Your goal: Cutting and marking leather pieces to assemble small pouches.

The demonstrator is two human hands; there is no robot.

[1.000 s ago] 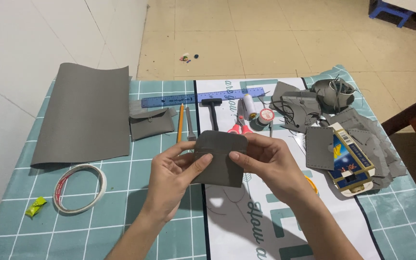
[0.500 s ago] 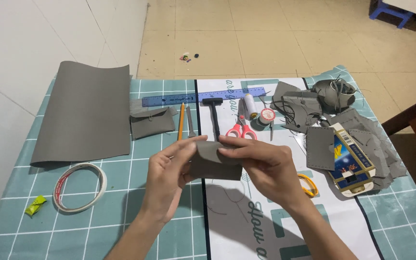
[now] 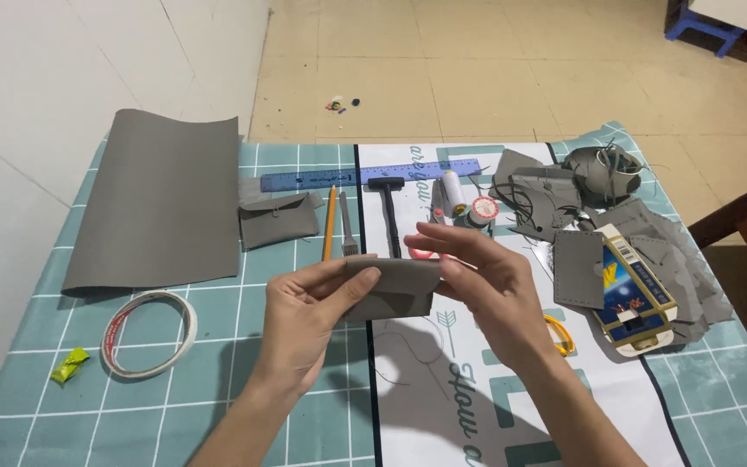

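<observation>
Here, folded grey leather piece [image 3: 395, 290] between both hands, left hand [image 3: 309, 316] and right hand [image 3: 490, 290] grip pinching its ends

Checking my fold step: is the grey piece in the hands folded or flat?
Folded: the grey piece shows a doubled top edge, pinched by the left hand and right hand.
</observation>
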